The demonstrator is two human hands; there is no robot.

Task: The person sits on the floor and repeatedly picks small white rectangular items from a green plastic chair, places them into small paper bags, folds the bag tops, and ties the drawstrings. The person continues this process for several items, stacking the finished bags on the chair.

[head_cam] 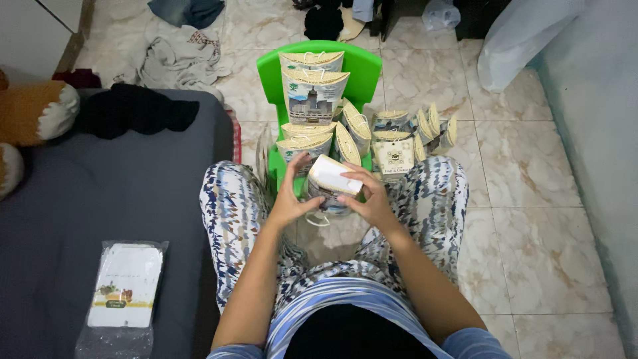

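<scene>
A: Head view, centre of frame: what's in the hands?

B: The left hand (290,199) and right hand (372,199) are both clamped on a small cream box (334,178), held above the knees.

A: What crowds it?

B: Just above it, stacked cream gift bags (312,96) sit on a green plastic chair (362,70). The grey mattress (100,199) edge runs down the left, with a plastic-wrapped pack (125,286) at lower left.

A: Open room?

B: Tiled floor (531,199) at right.
</scene>
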